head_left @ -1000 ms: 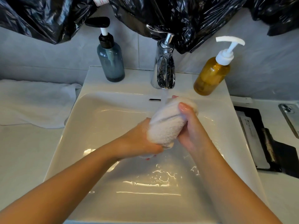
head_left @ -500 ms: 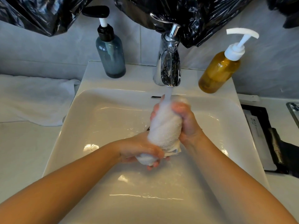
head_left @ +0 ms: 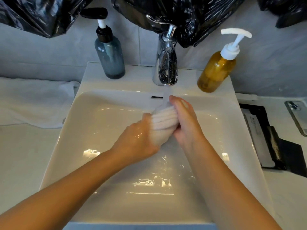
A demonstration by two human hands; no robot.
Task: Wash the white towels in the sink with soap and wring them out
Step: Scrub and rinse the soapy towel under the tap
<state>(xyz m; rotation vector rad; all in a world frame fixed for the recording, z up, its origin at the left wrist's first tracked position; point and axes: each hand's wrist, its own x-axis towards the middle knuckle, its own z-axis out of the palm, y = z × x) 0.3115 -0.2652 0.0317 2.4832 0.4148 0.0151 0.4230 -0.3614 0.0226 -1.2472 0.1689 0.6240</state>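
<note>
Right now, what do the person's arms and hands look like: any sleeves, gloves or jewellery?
Both forearms are bare, with no sleeves in view. The left hand and right hand wear no gloves, and no rings, watch or bracelets show. The left hand's back glistens wet.

Sink [head_left: 103, 130] is your reference. Faucet [head_left: 166, 63] sits centre on its back ledge, with the stream [head_left: 166, 95] dropping into the basin. Two pump bottles share that ledge: left bottle [head_left: 110, 58] at the sink's back-left corner, right bottle [head_left: 216, 72] at the back-right. Your hands are over the basin, just in front of the faucet. Left hand [head_left: 137, 141] grips the near end of the rolled towel [head_left: 163, 121]; right hand [head_left: 186, 123] grips the far end, under the stream. Spare towel [head_left: 33, 102] lies on the counter [head_left: 20, 155] just left of the sink. Right of the sink, a flat tray [head_left: 265, 138] lies on the counter, with a phone [head_left: 297, 117] beyond it. Plastic sheeting [head_left: 191, 14] hangs behind and above the sink.
</note>
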